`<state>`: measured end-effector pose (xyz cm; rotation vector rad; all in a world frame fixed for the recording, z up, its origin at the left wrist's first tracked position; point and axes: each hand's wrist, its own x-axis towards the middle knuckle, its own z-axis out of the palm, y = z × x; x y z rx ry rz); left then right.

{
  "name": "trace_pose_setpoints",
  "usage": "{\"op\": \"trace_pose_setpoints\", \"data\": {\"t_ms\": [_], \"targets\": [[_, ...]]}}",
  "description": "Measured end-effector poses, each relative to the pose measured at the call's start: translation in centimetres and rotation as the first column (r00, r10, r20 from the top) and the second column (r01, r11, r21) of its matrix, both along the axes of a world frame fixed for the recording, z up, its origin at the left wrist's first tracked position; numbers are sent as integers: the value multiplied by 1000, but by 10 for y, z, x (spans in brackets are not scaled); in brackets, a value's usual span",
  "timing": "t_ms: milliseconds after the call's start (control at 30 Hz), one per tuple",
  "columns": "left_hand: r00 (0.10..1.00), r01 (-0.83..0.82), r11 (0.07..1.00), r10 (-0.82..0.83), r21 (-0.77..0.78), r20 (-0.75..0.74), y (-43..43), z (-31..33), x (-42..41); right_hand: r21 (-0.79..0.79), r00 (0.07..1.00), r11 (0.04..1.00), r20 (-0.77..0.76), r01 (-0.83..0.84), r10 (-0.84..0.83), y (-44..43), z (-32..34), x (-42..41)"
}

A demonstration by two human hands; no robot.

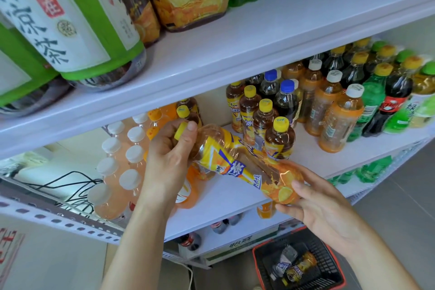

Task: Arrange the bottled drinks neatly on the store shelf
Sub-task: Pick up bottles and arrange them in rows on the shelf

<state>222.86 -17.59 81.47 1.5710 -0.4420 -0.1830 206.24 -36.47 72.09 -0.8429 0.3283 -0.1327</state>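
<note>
I hold an iced-tea bottle (237,162) with a yellow cap and an orange-yellow label, tilted almost flat above the white middle shelf (226,198). My left hand (167,158) grips its neck and cap end. My right hand (315,198) cups its base. Just behind it, matching yellow-capped tea bottles (263,113) stand in a row on the shelf. Pale pink bottles with white caps (117,172) stand in rows at the left.
Orange juice, dark cola and green bottles (367,92) crowd the shelf's right side. Large bottles (70,19) stand on the upper shelf. A red-rimmed black basket (303,263) with a few bottles sits on the floor below. Cables hang at the left.
</note>
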Motion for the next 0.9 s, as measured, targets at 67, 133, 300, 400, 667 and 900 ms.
{"op": "trace_pose_setpoints", "data": {"t_ms": [67, 133, 300, 400, 667, 900], "targets": [[998, 29, 994, -35, 108, 52, 5, 0, 5, 18, 999, 1000, -23, 26, -25, 2, 2, 0], [986, 112, 973, -133, 200, 96, 11, 2, 9, 33, 998, 999, -55, 28, -26, 2, 3, 1], [967, 242, 964, -249, 109, 61, 17, 8, 9, 23, 990, 1000, -144, 2, 1, -1, -4, 9], [984, 146, 983, -156, 114, 87, 10, 8, 9, -57, 970, 996, -238, -63, 48, 0, -7, 18], [875, -197, 910, -4, 364, 483, -21, -1, 24, -728, 900, 665, -165, 166, -404, -17, -4, 32], [820, -427, 765, 104, 481, 563, -70, -25, 67, -935, 893, 303, 31, 185, -448, -35, 13, 53]]}}
